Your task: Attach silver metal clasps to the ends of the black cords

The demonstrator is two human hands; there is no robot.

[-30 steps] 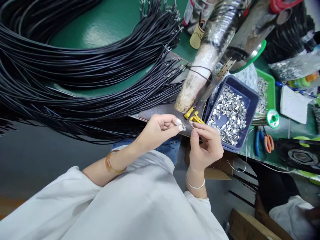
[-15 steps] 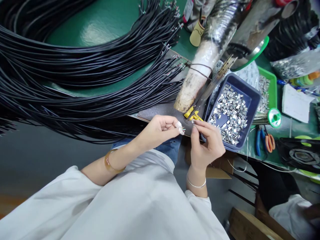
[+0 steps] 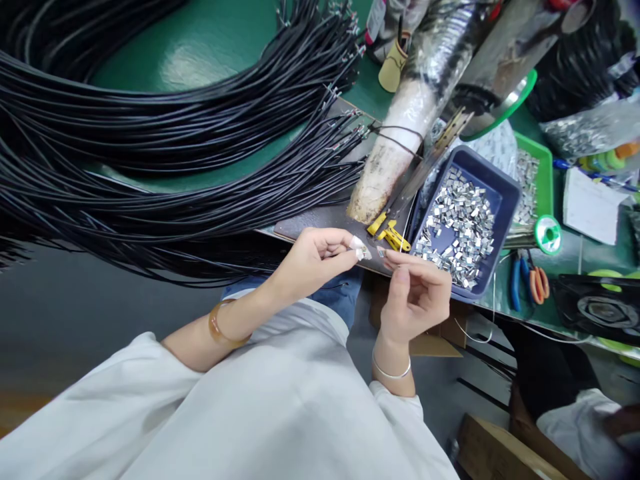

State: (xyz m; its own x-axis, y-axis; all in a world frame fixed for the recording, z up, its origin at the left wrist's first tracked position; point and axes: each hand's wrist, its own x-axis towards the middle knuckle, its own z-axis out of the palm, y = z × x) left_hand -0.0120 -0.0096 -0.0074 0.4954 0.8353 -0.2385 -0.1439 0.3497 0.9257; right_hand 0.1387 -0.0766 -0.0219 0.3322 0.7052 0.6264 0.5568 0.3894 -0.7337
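My left hand [image 3: 325,257] is closed in a pinch, with white wrapping on a fingertip. Between thumb and forefinger sits a small silvery-white connector piece [image 3: 365,254], its detail too small to read. Just to the right is my right hand [image 3: 417,297], thumb and fingers drawn together. A tiny piece shows at its fingertips, but I cannot make out what it is. The two hands are close but apart. Beyond the right fingers lies a yellow plastic-handled tool [image 3: 393,235]. Beside that hand stands a dark blue bin [image 3: 507,193] of small metal shells [image 3: 465,227].
Bundled black cables [image 3: 200,127] with stripped ends cover the left of the green table [image 3: 200,63]. A plastic-wrapped tube [image 3: 390,147] leans ahead. At right are a green tray [image 3: 545,177], a wire spool [image 3: 549,235], orange-and-blue-handled tools [image 3: 539,285] and a seated person's sleeve [image 3: 575,427].
My right fingers have straightened and shifted slightly, uncovering more of the yellow tool. In my left pinch the piece has turned, and the coloured wire ends seen before no longer show clearly.
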